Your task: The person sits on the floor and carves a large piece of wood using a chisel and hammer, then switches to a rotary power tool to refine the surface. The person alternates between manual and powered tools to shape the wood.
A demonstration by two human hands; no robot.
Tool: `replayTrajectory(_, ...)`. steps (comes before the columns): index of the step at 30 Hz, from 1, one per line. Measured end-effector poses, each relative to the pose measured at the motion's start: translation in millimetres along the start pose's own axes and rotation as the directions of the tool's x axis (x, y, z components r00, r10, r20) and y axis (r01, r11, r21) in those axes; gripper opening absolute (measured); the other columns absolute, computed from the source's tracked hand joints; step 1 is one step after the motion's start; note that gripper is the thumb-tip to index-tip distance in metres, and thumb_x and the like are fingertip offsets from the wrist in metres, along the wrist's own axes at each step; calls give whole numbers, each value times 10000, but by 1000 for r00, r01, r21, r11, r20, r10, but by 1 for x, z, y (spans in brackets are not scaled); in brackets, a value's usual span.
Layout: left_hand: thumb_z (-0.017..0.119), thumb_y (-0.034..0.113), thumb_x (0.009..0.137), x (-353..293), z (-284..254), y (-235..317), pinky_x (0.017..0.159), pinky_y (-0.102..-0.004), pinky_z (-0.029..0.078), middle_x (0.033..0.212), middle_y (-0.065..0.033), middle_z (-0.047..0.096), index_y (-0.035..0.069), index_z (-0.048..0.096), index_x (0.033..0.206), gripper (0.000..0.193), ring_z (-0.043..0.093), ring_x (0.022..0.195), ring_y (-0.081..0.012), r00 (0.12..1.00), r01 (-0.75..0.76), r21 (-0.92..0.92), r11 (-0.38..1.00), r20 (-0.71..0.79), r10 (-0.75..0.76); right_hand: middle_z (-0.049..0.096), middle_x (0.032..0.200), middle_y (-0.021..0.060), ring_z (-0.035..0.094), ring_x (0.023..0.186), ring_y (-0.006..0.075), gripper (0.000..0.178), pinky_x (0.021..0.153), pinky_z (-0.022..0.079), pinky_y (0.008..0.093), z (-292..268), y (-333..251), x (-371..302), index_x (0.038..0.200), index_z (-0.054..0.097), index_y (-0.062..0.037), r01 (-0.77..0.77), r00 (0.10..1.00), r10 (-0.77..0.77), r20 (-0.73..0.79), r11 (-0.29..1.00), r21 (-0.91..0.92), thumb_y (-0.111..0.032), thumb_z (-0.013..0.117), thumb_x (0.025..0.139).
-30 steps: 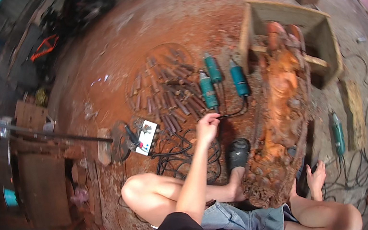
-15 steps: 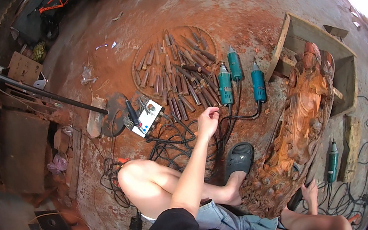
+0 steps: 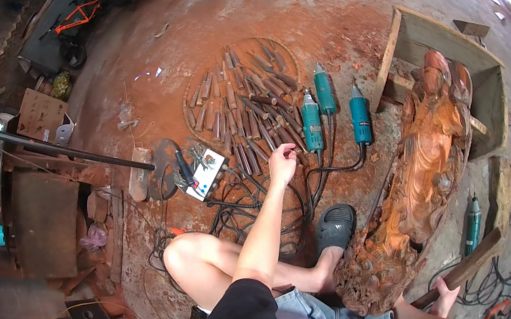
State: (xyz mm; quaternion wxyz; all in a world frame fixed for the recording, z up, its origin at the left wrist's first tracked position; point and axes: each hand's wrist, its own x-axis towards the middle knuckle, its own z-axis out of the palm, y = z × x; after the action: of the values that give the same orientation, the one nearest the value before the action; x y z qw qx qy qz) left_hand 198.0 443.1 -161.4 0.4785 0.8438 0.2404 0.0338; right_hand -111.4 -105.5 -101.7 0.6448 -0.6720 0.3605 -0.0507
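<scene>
My left hand reaches to the near edge of a pile of brown carving chisels, fingers curled near the closest chisel ends. Whether anything lies between the fingertips is hidden. Low on the right, my right hand is closed round the dark handle of a wooden mallet. Its arm is mostly behind my leg. A carved reddish-brown wood sculpture lies slanted beside my legs, its upper end resting on a wooden box frame. Several teal power grinders stand right of the chisels.
A white control box with a black handpiece sits left, its cables tangled before my sandal. A black pole slants in from the left. Another teal grinder lies at right near a wooden beam and more cables.
My left hand has moved slightly left and nearer the chisels. At lower right, the mallet has swung into view with my right hand, which sits lower in the picture. The view has shifted a little.
</scene>
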Motion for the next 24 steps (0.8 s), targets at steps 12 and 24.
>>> replayTrajectory(12, 659, 95, 921, 13, -24, -39, 840, -329, 553, 981, -102, 756, 54, 743, 1140, 238, 713, 907, -205, 996, 36, -57, 998, -84, -41, 608, 709, 100, 576, 545, 199, 200, 536, 493, 348, 40, -7, -27, 946, 564, -10, -334, 893, 359, 271, 933, -138, -54, 658, 776)
replayTrajectory(24, 649, -13, 855, -8, -39, -33, 861, -437, 548, 1104, -132, 618, 79, 725, 1079, 254, 643, 1017, -324, 924, -97, 505, 858, -275, 266, 630, 799, 71, 605, 675, 170, 394, 622, 505, 318, 78, 1, -28, 1119, 542, -32, -395, 830, 458, 317, 885, -245, -70, 761, 794)
